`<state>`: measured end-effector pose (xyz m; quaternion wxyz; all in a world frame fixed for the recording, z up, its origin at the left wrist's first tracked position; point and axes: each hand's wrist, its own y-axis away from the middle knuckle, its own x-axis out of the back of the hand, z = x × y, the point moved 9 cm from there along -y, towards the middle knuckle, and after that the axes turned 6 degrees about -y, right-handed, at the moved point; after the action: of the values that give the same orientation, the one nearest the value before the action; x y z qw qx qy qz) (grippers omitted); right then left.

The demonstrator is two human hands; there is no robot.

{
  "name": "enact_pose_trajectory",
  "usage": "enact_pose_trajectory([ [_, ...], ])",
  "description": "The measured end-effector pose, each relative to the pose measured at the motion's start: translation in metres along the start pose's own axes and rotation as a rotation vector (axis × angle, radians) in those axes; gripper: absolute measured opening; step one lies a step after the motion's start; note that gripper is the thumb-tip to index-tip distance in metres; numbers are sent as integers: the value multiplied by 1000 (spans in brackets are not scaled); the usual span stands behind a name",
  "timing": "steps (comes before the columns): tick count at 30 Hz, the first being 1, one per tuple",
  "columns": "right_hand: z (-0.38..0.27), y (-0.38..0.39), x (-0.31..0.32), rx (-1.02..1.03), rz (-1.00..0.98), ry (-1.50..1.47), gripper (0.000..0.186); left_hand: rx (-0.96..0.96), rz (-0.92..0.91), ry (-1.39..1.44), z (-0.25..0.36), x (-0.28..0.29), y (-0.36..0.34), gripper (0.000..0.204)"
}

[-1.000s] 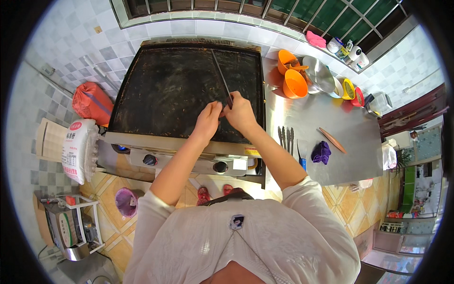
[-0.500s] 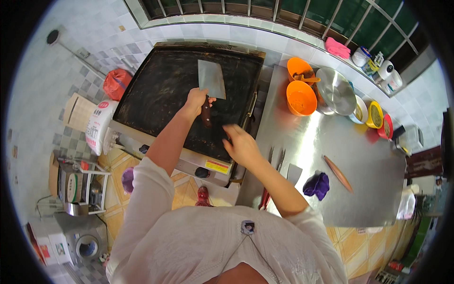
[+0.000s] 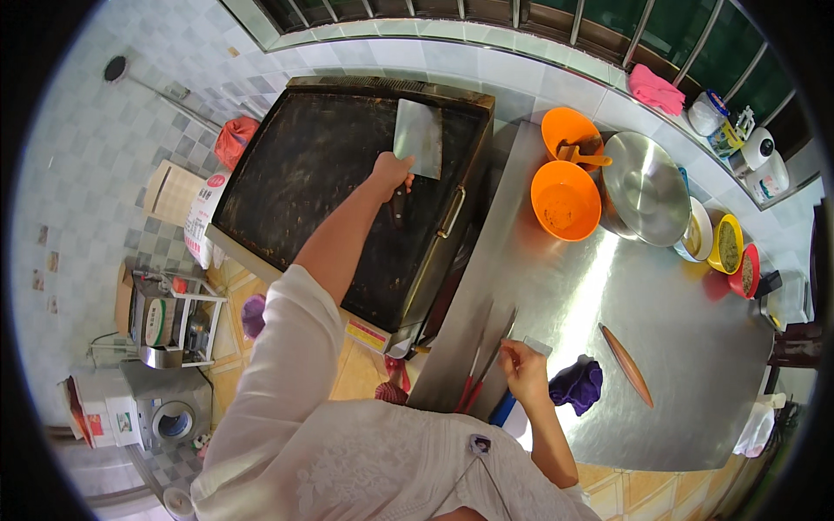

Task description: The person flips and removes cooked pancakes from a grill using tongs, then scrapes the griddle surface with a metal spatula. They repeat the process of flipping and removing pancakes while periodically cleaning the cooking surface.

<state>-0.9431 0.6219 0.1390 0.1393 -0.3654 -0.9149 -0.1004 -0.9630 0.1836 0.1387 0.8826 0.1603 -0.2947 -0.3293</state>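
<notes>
My left hand [image 3: 389,176] grips the wooden handle [image 3: 399,208] of a wide steel blade [image 3: 419,135], held over the black griddle [image 3: 304,165]. On the steel table [image 3: 669,391], my right hand [image 3: 525,373] has its fingers curled beside a small flat metal blade [image 3: 536,346]; I cannot make out what they hold. Just left of it lie long red-handled tools [image 3: 469,382] and a blue handle [image 3: 502,408]. A crumpled purple cloth [image 3: 580,386] and a tapered wooden rolling pin [image 3: 625,365] lie to its right.
Orange bowls [image 3: 565,195], a large steel bowl [image 3: 647,182] and several small bowls [image 3: 728,247] stand along the table's back. A pink cloth [image 3: 656,87] and bottles sit on the sill. Left are a white sack [image 3: 198,221], a red bag [image 3: 234,139] and a purple bin [image 3: 253,314].
Both hands were together on the blade's handle. My right hand has let go and moved down to the table, while my left keeps the blade. The view has swung rightward.
</notes>
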Motion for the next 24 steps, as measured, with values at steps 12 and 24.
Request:
enact_pose_trajectory([
  [12,-5,-29,2,15,22,-29,14,-35,-112,-62,3,-10,7,31],
  [24,4,-25,8,-56,-1,40,16,-589,277,-1070,66,24,19,30],
])
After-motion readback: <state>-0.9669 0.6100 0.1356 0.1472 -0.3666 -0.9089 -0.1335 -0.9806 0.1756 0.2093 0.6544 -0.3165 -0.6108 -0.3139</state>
